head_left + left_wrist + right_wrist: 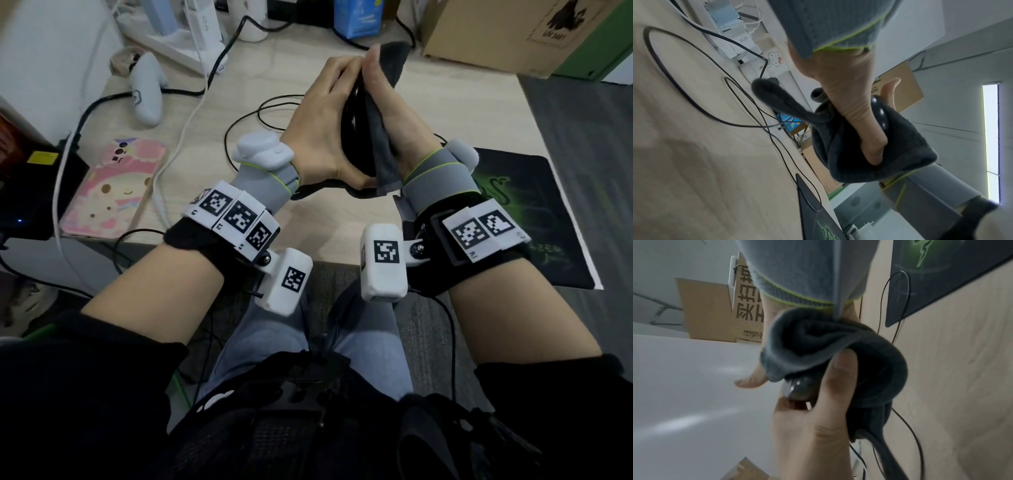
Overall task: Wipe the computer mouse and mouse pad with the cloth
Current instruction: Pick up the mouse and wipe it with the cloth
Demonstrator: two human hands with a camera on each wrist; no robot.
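Note:
Over the desk, my left hand grips a glossy black mouse and holds it up on edge. My right hand grips a dark grey cloth and presses it against the mouse's right side. In the left wrist view the cloth wraps most of the mouse. In the right wrist view only a bit of the mouse shows under the cloth. The black mouse pad with a green logo lies flat on the desk to the right, below my right wrist.
The mouse's thin black cable loops over the desk. A white controller and a pink patterned case lie at the left. A cardboard box and a white power strip stand at the back.

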